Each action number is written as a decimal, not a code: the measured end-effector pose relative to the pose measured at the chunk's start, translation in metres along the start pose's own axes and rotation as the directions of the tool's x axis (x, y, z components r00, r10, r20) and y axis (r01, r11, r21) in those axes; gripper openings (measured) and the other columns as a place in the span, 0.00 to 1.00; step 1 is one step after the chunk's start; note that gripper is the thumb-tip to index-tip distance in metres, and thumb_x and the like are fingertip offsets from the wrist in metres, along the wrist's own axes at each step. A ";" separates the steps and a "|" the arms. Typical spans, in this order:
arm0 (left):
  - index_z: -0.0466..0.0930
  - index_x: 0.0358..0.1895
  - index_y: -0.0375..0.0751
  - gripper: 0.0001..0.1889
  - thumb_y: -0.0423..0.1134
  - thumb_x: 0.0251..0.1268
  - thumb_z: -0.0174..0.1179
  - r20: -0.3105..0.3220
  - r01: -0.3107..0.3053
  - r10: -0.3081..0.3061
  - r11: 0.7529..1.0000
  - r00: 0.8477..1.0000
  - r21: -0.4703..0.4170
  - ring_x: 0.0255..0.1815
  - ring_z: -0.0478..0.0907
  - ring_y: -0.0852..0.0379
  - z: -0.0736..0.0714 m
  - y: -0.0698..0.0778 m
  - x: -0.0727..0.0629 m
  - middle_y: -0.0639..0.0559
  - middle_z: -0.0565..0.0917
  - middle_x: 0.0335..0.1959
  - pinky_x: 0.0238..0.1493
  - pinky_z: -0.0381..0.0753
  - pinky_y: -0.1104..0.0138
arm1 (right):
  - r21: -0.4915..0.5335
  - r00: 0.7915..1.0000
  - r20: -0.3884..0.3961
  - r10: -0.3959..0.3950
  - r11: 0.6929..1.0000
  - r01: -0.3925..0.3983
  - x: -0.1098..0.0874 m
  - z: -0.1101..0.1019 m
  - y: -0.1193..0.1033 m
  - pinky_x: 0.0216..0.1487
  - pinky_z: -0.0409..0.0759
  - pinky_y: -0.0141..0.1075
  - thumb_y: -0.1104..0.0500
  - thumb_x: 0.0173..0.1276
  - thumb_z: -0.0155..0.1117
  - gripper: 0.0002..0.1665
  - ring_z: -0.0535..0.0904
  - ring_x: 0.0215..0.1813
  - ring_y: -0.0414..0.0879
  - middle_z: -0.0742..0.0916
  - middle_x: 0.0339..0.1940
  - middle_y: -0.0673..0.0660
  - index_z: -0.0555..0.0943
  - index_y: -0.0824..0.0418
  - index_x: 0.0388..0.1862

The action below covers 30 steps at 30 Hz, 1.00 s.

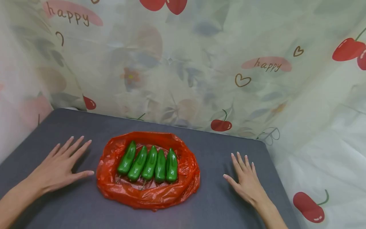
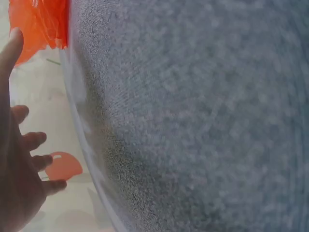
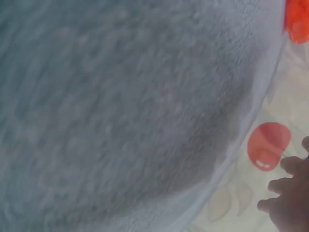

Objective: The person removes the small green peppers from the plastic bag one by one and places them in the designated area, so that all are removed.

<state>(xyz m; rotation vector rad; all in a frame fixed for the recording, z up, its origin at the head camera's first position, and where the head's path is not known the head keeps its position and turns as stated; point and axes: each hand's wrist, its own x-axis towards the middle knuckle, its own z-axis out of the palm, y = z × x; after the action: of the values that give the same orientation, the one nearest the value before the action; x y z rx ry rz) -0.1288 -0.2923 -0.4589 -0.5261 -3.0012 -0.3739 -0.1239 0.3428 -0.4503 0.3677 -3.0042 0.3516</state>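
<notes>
Several glossy green peppers (image 1: pixel 150 163) lie side by side in a row inside a red plastic bag (image 1: pixel 143 200), whose rim is rolled down around them. To the left of the bag is my left hand (image 1: pixel 61 168), palm down with fingers spread, its thumb near the bag but apart from it. My right hand (image 1: pixel 244 181) is farther off on the bag's right side, also palm down with straight fingers. Neither hand holds anything. Part of the bag (image 2: pixel 41 24) shows in the left wrist view, and a small piece of it (image 3: pixel 298 21) in the right wrist view.
The bag stands on a dark grey table (image 1: pixel 217 197). Behind the table and along both sides hang pale printed sheets (image 1: pixel 183 63) with cherries, leaves and the word "happy". The table's back edge meets the rear sheet.
</notes>
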 end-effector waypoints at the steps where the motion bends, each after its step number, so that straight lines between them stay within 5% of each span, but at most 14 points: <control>1: 0.41 0.82 0.53 0.56 0.71 0.57 0.61 -0.007 -0.010 0.010 1.000 1.000 -0.007 0.79 0.35 0.34 0.000 0.001 0.000 0.38 0.47 0.80 0.72 0.24 0.41 | 0.006 1.000 0.003 -0.004 1.000 0.004 0.001 0.001 -0.002 0.72 0.39 0.67 0.35 0.70 0.59 0.52 0.43 0.78 0.70 0.56 0.80 0.66 0.50 0.53 0.82; 7: 0.43 0.81 0.54 0.57 0.67 0.54 0.67 -0.044 -0.082 0.078 0.992 0.996 -0.091 0.79 0.41 0.33 -0.001 0.005 0.003 0.40 0.49 0.80 0.71 0.40 0.35 | 0.032 0.999 -0.025 -0.031 0.999 0.032 0.007 0.003 -0.014 0.73 0.43 0.65 0.36 0.67 0.63 0.53 0.47 0.79 0.68 0.58 0.80 0.63 0.51 0.52 0.82; 17: 0.49 0.80 0.60 0.59 0.66 0.44 0.74 -0.058 -0.135 0.124 0.964 0.991 -0.229 0.74 0.56 0.33 -0.004 0.015 0.009 0.46 0.53 0.80 0.55 0.66 0.31 | 0.088 0.994 -0.048 -0.097 0.991 0.101 0.013 0.004 -0.029 0.68 0.60 0.64 0.39 0.64 0.69 0.53 0.52 0.79 0.62 0.62 0.79 0.59 0.53 0.47 0.82; 30: 0.59 0.77 0.57 0.56 0.58 0.40 0.80 -0.092 -0.165 0.142 0.924 0.986 -0.344 0.68 0.65 0.33 -0.008 0.030 0.018 0.43 0.60 0.77 0.53 0.70 0.32 | 0.175 0.961 -0.155 -0.230 0.951 0.256 0.022 0.003 -0.054 0.68 0.67 0.54 0.44 0.64 0.72 0.50 0.64 0.75 0.51 0.67 0.78 0.52 0.57 0.45 0.80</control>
<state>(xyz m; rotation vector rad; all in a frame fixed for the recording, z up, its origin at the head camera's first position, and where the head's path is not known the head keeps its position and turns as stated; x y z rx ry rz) -0.1353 -0.2609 -0.4421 -0.7535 -2.8132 -0.9039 -0.1318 0.2860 -0.4388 0.6953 -2.7587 0.6190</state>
